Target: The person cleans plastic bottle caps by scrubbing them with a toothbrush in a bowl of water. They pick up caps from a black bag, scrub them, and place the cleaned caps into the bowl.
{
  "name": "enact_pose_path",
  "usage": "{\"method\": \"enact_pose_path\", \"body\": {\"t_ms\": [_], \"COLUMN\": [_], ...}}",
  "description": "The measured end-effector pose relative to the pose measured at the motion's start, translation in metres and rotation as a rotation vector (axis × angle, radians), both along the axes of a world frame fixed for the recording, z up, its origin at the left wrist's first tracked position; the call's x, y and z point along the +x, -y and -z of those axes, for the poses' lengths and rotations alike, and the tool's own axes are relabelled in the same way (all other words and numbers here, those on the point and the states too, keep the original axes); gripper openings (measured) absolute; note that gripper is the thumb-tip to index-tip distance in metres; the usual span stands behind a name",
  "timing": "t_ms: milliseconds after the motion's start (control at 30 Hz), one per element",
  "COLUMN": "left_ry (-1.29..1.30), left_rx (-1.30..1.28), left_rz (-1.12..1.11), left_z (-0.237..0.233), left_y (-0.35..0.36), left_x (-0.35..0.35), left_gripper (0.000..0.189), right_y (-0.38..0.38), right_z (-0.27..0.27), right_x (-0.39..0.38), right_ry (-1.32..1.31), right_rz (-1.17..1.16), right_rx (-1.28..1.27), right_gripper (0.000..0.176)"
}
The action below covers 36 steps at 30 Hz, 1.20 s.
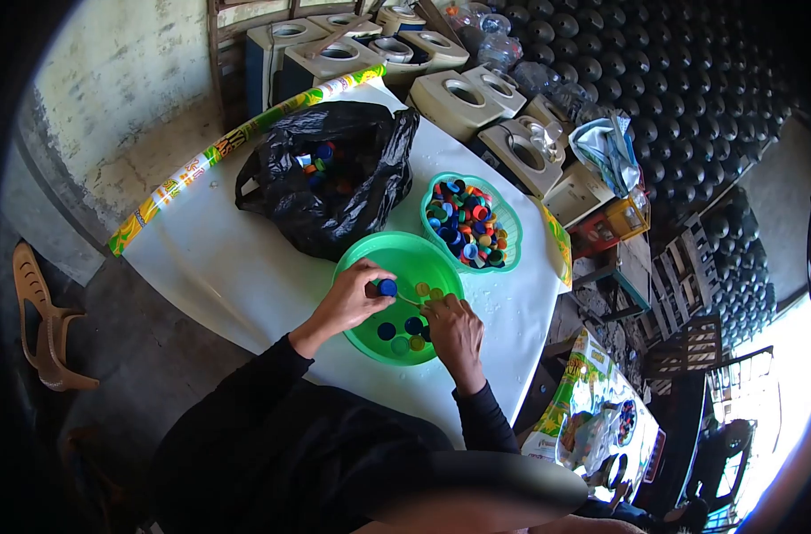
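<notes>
My left hand (359, 297) pinches a blue bottle cap (387, 287) over the left part of a green basin (370, 348). Over the basin's right side, my right hand (452, 331) has its fingers closed on a thin, light-coloured stick-like thing (408, 302) that points toward the cap. Its kind cannot be made out. Several loose caps lie in the basin, among them a dark blue cap (386, 331), a green cap (400, 345) and a yellow cap (417, 343). Part of the basin's right rim is hidden behind my right hand.
Behind the basin, a black plastic bag (290, 169) gapes, with caps inside. A light green basket (515, 233) full of mixed caps stands at the right on the white-covered table (503, 329). Appliance casings (459, 93) line the table's far side. A tan plastic chair (45, 329) is at left.
</notes>
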<state>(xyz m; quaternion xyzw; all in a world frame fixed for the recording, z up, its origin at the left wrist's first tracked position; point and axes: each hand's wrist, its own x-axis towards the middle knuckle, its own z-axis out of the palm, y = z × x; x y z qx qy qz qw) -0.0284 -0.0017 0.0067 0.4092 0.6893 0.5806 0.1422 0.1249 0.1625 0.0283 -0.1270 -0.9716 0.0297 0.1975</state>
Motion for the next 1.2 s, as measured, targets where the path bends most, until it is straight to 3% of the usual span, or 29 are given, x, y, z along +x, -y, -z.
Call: {"method": "enact_pose_path", "body": {"t_ms": [200, 267, 400, 467, 600, 667, 733, 867, 933, 1000, 1200], "left_ry": [0.084, 0.069, 0.190, 0.114, 0.156, 0.189, 0.147, 0.185, 0.143, 0.101, 0.268], "left_rx": [-0.031, -0.028, 0.005, -0.025, -0.049, 0.020, -0.018, -0.032, -0.028, -0.034, 0.009], "left_rz": [0.010, 0.036, 0.094, 0.090, 0.094, 0.110, 0.114, 0.152, 0.144, 0.136, 0.176], "left_z": [0.003, -0.001, 0.001, 0.000, 0.003, 0.000, -0.005, -0.008, -0.008, -0.007, -0.005], "left_y": [0.000, 0.001, 0.002, 0.003, 0.003, 0.002, 0.002, 0.001, -0.001, -0.001, -0.003], "left_x": [0.001, 0.003, 0.000, 0.000, 0.001, 0.001, 0.001, 0.001, 0.000, -0.001, -0.003], "left_gripper": [0.038, 0.035, 0.035, 0.035, 0.035, 0.036, 0.036, 0.036, 0.036, 0.036, 0.033], "right_y": [0.023, 0.025, 0.020, 0.028, 0.018, 0.018, 0.024, 0.009, 0.014, 0.020, 0.008], "right_z": [-0.030, -0.026, -0.021, -0.020, -0.017, -0.018, -0.017, -0.022, -0.022, -0.019, -0.022], "right_x": [0.017, 0.022, 0.028, 0.030, 0.029, 0.028, 0.029, 0.029, 0.029, 0.029, 0.030], "right_ry": [-0.196, -0.182, -0.144, -0.214, -0.124, -0.165, -0.232, -0.112, -0.166, -0.214, -0.169], "right_rz": [0.063, 0.018, 0.174, 0.007, 0.191, 0.192, -0.024, 0.191, 0.182, -0.020, 0.172], "right_rx": [-0.262, -0.259, -0.247, -0.359, -0.246, -0.282, -0.330, -0.260, -0.330, -0.311, -0.347], "right_gripper": [0.008, 0.008, 0.008, 0.009, 0.010, 0.010, 0.011, 0.013, 0.013, 0.012, 0.011]}}
